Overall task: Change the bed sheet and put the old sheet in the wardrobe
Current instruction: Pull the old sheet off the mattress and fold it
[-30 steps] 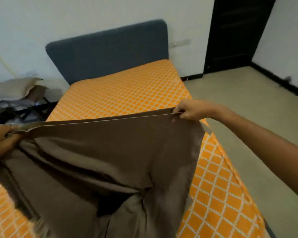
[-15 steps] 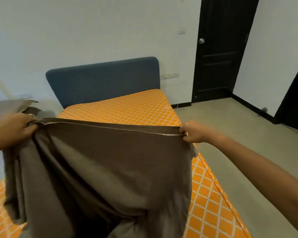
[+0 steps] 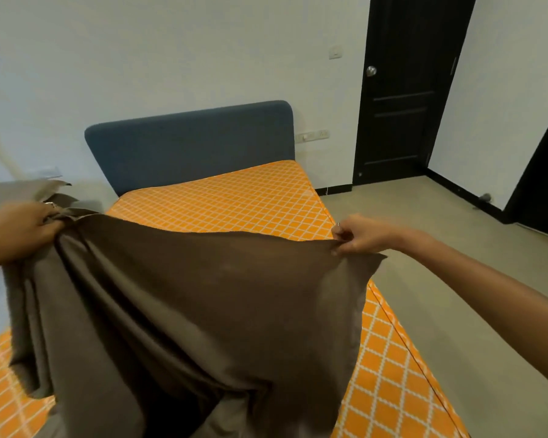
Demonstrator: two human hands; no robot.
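A brown bed sheet (image 3: 203, 305) hangs spread in the air over the near half of an orange, white-latticed mattress (image 3: 234, 203). My left hand (image 3: 19, 229) grips a bunched part of the sheet's top edge at the left. At the right, my right hand (image 3: 358, 237) pinches the top edge near the corner. The edge between my hands bulges upward, and the sheet's lower folds drape down onto the mattress, hiding its near middle.
A blue padded headboard (image 3: 190, 143) stands against the white wall. A dark door (image 3: 405, 90) is at the back right, with beige floor (image 3: 456, 263) to the right of the bed. Greyish cloth (image 3: 19, 191) lies beyond my left hand.
Both hands lifted the sheet's top edge and moved it forward over the mattress; the edge went from taut to bulging. My view tilted up, showing more wall and door.
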